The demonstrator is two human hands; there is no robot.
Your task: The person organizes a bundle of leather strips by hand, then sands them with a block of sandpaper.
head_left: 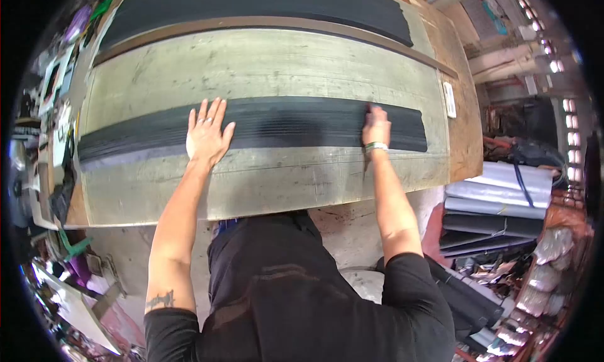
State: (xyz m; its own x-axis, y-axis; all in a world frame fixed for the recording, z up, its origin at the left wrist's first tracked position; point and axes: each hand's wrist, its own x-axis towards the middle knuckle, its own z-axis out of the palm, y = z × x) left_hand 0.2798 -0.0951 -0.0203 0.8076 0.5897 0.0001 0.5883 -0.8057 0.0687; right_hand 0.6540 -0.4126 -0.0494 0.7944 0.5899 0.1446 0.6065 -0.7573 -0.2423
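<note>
A long black strip of layered sheet material [302, 123] lies across the worktable, its near edge showing several thin parallel lines. My left hand [209, 132] rests flat on its left part, fingers stretched out, with rings on them. Near the strip's right end is my right hand [377, 128], closed, with a bracelet at the wrist. Something dark shows at its left side, but its kind cannot be made out. Along the strip's lower left edge runs a grey band [138, 155].
A long brown bar [277, 23] crosses the worktable [251, 66] beyond the strip. Behind it lies a wider black sheet [251, 2]. A small white object [449, 100] sits near the right edge. Rolls of material [494, 204] are stacked at right; clutter lines the left side.
</note>
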